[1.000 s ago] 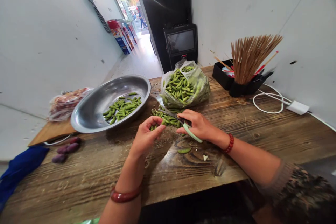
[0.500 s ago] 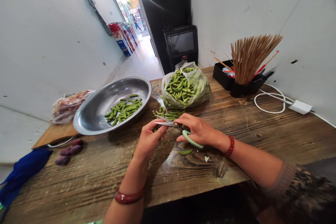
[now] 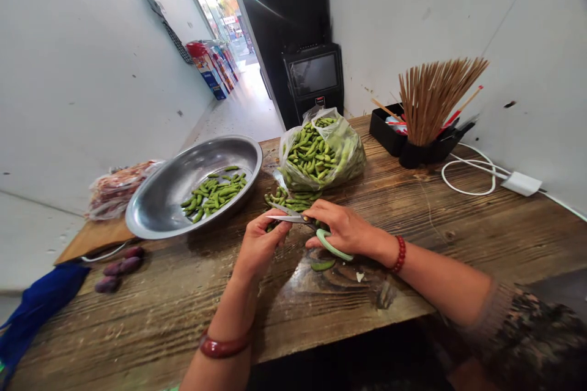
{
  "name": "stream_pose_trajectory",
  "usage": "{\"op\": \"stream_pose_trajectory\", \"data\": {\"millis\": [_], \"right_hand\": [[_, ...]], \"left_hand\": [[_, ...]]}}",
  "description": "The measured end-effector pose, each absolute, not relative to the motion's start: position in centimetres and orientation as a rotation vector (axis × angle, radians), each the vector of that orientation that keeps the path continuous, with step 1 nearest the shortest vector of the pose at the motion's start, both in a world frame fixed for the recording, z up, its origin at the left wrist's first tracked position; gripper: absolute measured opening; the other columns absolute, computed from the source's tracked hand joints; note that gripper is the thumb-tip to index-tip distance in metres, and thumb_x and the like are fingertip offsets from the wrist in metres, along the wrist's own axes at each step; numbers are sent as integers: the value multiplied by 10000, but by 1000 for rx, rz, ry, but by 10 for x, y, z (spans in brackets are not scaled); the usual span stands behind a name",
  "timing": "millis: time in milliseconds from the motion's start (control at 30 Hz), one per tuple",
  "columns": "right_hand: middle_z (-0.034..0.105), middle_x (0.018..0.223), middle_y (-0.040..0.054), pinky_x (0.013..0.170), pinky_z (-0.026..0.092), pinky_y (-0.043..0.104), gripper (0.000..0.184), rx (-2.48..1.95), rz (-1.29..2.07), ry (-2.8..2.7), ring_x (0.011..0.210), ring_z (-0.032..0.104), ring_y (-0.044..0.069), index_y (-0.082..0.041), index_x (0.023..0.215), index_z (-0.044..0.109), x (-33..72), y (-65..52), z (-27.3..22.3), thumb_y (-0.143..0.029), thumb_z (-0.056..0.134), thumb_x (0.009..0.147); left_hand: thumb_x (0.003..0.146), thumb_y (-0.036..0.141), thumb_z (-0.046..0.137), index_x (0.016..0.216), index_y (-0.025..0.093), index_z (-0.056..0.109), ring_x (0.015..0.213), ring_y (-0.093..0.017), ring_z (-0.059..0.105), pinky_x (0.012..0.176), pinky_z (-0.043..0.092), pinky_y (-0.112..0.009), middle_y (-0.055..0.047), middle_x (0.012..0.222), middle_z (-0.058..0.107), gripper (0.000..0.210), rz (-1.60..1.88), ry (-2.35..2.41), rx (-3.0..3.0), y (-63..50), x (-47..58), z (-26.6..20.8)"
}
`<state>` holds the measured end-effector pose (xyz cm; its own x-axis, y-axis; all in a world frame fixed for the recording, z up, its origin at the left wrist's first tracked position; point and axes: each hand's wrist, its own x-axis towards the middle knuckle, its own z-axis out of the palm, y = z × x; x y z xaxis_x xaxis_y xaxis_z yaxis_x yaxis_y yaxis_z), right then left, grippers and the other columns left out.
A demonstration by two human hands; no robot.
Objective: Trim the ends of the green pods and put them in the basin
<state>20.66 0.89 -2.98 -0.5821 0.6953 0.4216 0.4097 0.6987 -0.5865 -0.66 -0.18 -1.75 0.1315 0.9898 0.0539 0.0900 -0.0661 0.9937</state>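
Note:
My right hand (image 3: 343, 227) grips a pair of scissors (image 3: 334, 247) with pale green handles. Their blades point left, slightly apart, over the fingertips of my left hand (image 3: 260, 247). Thumb and fingers of that left hand are pinched on an edamame pod, mostly hidden, with a bit of green showing. Just beyond my hands lies a small pile of edamame pods (image 3: 300, 199). Behind the pile a clear plastic bag (image 3: 351, 162) is full of pods. One loose pod (image 3: 323, 265) rests on the table below the scissors. At the left, a wide metal basin (image 3: 160, 195) holds several pods.
The wooden table (image 3: 183, 317) carries purplish oval items (image 3: 131, 264), a blue cloth (image 3: 46, 293) and a bagged reddish item (image 3: 120, 189) on the left. On the right are a black holder (image 3: 387, 131) with wooden sticks (image 3: 431, 101) and a white adapter (image 3: 521, 184) with its cable.
The view has shifted very slightly. Both hands and the scissors keep nearly the same place and grip.

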Motion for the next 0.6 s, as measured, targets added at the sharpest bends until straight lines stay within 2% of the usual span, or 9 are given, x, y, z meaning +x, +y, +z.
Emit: {"op": "stream_pose_trajectory", "data": {"millis": [400,600], "right_hand": [[587,974,65,719,463,264,401,-843,575,-2293,830,578,173,-155,1149,594,208,11,-29,-331,712,808],[607,957,70,699,459,259,379,-842,601,-2307,813,595,174,-153,1127,624,211,13,-28,-323,720,803]], "left_hand": [[750,295,736,844,169,704,478,-57,359,440,266,-194,33,595,497,160,1061,1180,1375,-1,-13,-17],[720,304,756,837,162,718,491,-58,378,439,276,-189,17,641,539,187,1017,1213,1393,0,-17,-14]]}}
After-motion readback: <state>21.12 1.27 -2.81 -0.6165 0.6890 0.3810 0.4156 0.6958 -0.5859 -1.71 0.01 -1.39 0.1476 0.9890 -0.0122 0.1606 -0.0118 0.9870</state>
